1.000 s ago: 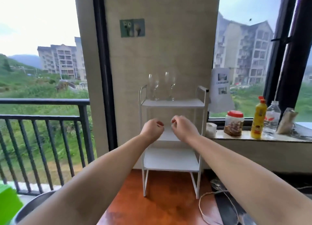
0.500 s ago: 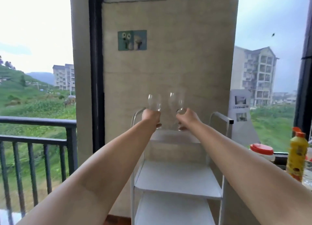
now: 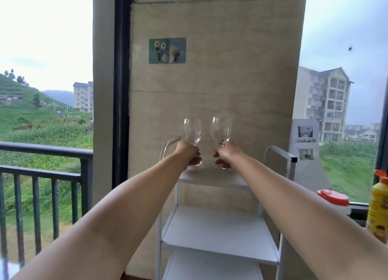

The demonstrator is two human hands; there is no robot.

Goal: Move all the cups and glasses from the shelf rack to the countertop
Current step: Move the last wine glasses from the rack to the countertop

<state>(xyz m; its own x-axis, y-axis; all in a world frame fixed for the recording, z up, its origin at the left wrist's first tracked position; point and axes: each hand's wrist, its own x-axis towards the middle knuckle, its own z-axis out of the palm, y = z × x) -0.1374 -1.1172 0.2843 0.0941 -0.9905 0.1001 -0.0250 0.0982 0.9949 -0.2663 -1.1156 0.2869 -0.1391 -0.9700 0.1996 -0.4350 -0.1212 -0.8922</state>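
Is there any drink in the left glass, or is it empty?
Empty. The left glass is clear all through its bowl, the wall showing behind it, with no liquid line. The left hand grips its stem.

Soft daylight is given by the overexposed sky (image 3: 42, 27) at the left, and straight lines are bent near the edges.

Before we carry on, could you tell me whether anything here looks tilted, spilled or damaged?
Nothing stands out. The left hand and right hand each grip an upright, empty wine glass by the stem over the rack's top shelf.
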